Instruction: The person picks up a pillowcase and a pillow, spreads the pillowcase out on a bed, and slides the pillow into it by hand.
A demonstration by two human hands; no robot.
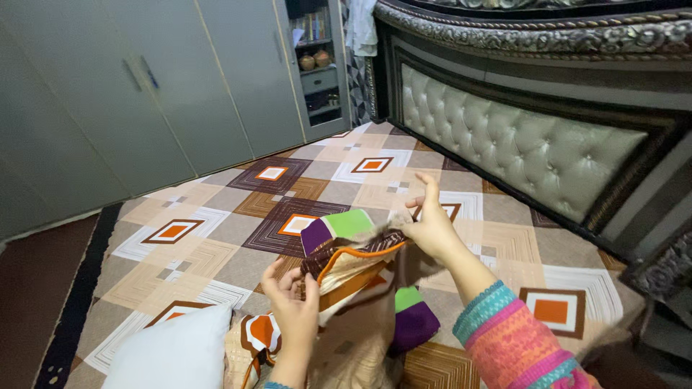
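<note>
I hold a patterned cloth cover (353,270), beige with orange piping and purple and green patches, over a bed. My left hand (294,306) grips its near edge at the orange-trimmed opening. My right hand (431,225), in a pink and teal knitted sleeve, pinches the far edge and keeps the cloth stretched between both hands. The rest of the cover hangs down toward me, with another purple and green patch (413,317) showing below.
The bed carries a geometric sheet (216,245) in brown, beige and orange. A white pillow (176,353) lies at the near left. A tufted headboard (526,151) in a dark carved frame runs along the right. Grey wardrobe doors (144,86) and a shelf (317,57) stand behind.
</note>
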